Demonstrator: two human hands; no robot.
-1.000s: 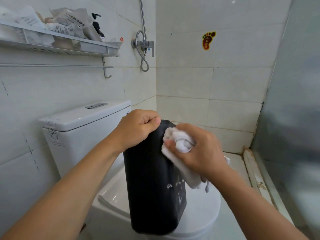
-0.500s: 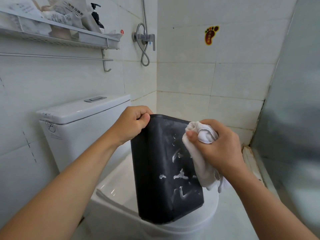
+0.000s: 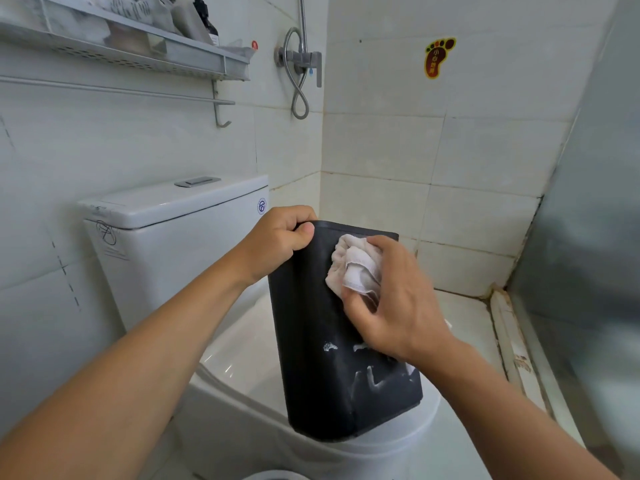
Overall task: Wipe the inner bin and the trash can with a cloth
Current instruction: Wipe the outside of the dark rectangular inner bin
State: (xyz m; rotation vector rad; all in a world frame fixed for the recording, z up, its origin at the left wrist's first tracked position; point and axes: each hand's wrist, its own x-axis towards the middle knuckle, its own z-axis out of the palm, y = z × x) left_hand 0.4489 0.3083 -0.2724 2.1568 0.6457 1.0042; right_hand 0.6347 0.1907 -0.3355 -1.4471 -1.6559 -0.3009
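Your right hand point(image 3: 398, 299) has dragged the bunched cloth point(image 3: 353, 268) up near the inner bin point(image 3: 332, 358) rim while your left hand point(image 3: 277, 237) grips it on the toilet lid point(image 3: 242, 358), so the lower smears still need wiping.

The left hand point(image 3: 277, 237) grips the top edge of the black bin point(image 3: 332, 341), which rests on the toilet lid point(image 3: 242, 358). The right hand point(image 3: 398, 306) presses a bunched white cloth point(image 3: 349, 268) against the bin's side. The cistern point(image 3: 166, 237) stands at 10 o'clock.

Black inner bin point(image 3: 322, 358), white-smeared, stands on the toilet lid, crumpled white cloth point(image 3: 353, 268) against it.
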